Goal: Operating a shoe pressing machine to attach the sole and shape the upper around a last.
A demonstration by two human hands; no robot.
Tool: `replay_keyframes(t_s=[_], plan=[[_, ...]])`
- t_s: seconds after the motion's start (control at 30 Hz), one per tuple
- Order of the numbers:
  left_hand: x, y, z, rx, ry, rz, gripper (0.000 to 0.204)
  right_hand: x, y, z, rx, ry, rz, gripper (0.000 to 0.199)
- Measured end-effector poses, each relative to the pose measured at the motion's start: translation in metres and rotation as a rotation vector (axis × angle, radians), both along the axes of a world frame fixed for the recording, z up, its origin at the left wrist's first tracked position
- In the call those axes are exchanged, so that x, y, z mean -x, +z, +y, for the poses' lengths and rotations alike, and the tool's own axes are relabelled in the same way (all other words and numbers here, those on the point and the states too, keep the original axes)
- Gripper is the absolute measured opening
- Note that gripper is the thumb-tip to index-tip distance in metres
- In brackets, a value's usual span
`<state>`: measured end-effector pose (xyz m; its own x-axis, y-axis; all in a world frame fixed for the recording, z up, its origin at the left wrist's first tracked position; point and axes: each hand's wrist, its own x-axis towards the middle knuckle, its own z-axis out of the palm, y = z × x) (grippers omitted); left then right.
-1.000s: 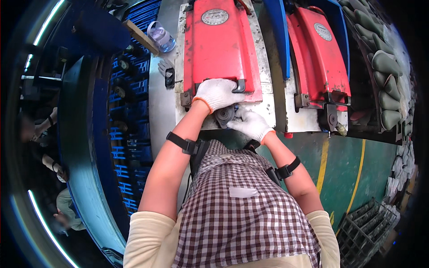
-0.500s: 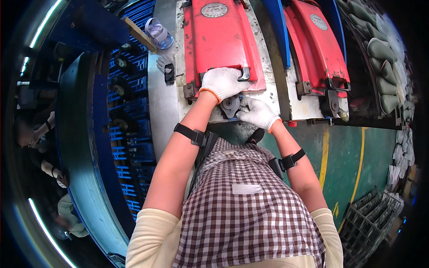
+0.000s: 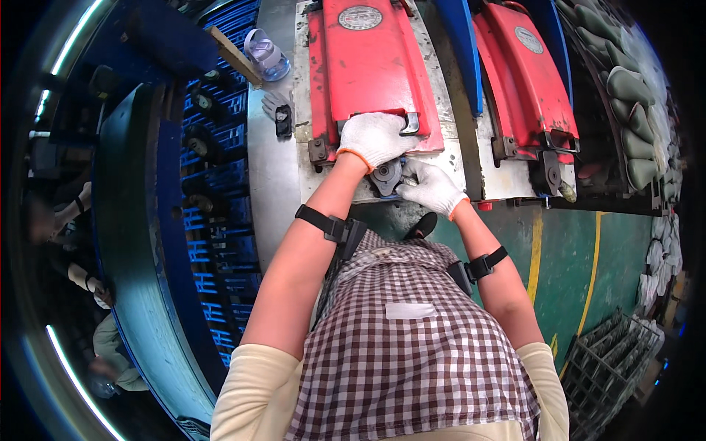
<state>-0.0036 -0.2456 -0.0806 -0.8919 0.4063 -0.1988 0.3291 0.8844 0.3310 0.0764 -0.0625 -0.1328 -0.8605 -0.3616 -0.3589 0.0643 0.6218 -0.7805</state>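
In a white knit glove with an orange cuff, my left hand (image 3: 373, 137) is wrapped over the front handle (image 3: 409, 125) of a red machine lid (image 3: 371, 62). The handle's right end shows; the rest is under my fingers. Just below that hand is a grey metal latch (image 3: 385, 175) with a round pivot, at the front edge of the machine's pale base (image 3: 446, 163). My right hand (image 3: 432, 189), gloved the same way, is closed against the latch's right side. What its fingertips grip there is hidden.
A second red-lidded machine (image 3: 526, 81) stands to the right, beyond a blue panel (image 3: 462, 55). Left of my machine are a clear bottle (image 3: 268, 57), a grey glove (image 3: 276, 103) and a black object (image 3: 283, 121). A conveyor (image 3: 136, 287) runs further left, with people beyond it. Grey shoe-shaped pieces (image 3: 630, 95) fill a rack at right.
The view has shifted slightly, placing everything a little further right. Both hands stay at the same spots, the left on the lid handle and the right beside the latch.
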Motion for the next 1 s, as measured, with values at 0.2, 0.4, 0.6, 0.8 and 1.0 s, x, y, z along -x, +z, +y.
replay_keyframes(t_s=[0.2, 0.4, 0.6, 0.8, 1.0], plan=[[-0.001, -0.005, 0.000, -0.034, 0.008, 0.042, 0.051, 0.000, -0.006, 0.003, -0.013, 0.004, -0.003, 0.040], [0.000, -0.003, 0.000, -0.032, -0.004, 0.048, 0.050, 0.001, -0.004, 0.002, 0.015, -0.005, -0.025, 0.036], [0.000, -0.006, 0.000, -0.039, 0.005, 0.065, 0.049, 0.001, -0.005, 0.002, 0.019, -0.020, 0.001, 0.031], [0.000, -0.010, 0.001, -0.047, 0.007, 0.077, 0.050, 0.000, -0.004, 0.003, 0.035, -0.024, -0.001, 0.036], [-0.001, -0.007, 0.001, -0.051, 0.000, 0.070, 0.051, 0.000, 0.000, 0.004, -0.001, -0.013, -0.016, 0.038]])
